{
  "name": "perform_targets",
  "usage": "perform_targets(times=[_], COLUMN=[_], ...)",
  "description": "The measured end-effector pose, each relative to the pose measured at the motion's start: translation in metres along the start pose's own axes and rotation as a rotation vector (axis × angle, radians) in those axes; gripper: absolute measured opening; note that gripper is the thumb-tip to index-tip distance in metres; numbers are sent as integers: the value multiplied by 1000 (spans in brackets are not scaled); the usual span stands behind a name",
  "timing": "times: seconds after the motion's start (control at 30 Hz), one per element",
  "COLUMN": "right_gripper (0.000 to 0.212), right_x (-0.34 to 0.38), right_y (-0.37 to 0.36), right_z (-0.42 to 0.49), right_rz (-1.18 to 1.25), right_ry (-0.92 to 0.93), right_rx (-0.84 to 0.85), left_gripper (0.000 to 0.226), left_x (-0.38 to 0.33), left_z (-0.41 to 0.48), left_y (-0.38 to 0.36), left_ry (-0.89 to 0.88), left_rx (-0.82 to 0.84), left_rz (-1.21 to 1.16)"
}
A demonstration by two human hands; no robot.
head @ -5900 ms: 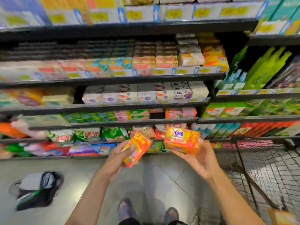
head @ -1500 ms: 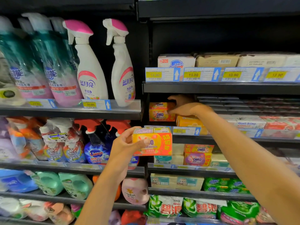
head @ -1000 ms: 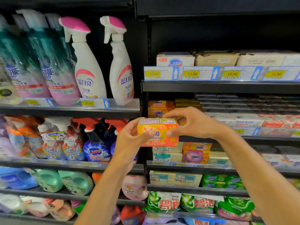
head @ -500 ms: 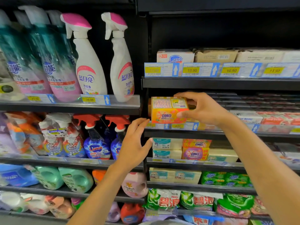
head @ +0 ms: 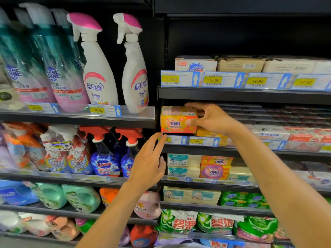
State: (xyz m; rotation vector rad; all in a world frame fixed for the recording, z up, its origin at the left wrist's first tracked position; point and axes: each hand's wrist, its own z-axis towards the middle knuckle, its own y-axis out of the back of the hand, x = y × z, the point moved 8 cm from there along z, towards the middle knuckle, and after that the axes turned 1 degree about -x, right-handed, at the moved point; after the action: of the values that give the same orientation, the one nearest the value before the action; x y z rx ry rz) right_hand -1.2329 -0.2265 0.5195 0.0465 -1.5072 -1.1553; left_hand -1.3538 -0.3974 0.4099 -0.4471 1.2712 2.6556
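An orange and yellow OMO soap pack (head: 176, 120) sits at the left end of a black shelf (head: 206, 149), just above the price-tag strip. My right hand (head: 209, 118) grips its right end, fingers over the top and thumb on the front face. My left hand (head: 149, 161) hovers below and to the left, fingers straight and spread, fingertips near the price strip, holding nothing. More yellow soap packs (head: 209, 133) lie to the right, partly hidden by my right hand.
Two white spray bottles with pink triggers (head: 100, 68) stand on the upper left shelf. Red-trigger spray bottles (head: 105, 154) fill the shelf below. Boxed soaps (head: 196, 64) line the shelf above; other OMO packs (head: 215, 169) and green detergent bags (head: 179, 222) sit lower.
My right hand took the OMO pack from my left hand, lifted it to the shelf and set it at the left end. My left hand let go and now hovers with nothing in it.
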Motion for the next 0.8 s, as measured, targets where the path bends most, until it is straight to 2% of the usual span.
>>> perform_targets(times=[0.3,0.8], right_gripper=[63,71], right_x=[-10,-24], right_y=[-4,-27], right_z=[11,26], right_rz=[-144,-442], right_ry=[-28,-6], right_rx=[-4,71], left_gripper=[64,64], left_x=[1,1], left_z=[3,5], left_y=[2,1], left_ry=[0,-24], left_rx=[-36,-65], left_rz=[-21,-18])
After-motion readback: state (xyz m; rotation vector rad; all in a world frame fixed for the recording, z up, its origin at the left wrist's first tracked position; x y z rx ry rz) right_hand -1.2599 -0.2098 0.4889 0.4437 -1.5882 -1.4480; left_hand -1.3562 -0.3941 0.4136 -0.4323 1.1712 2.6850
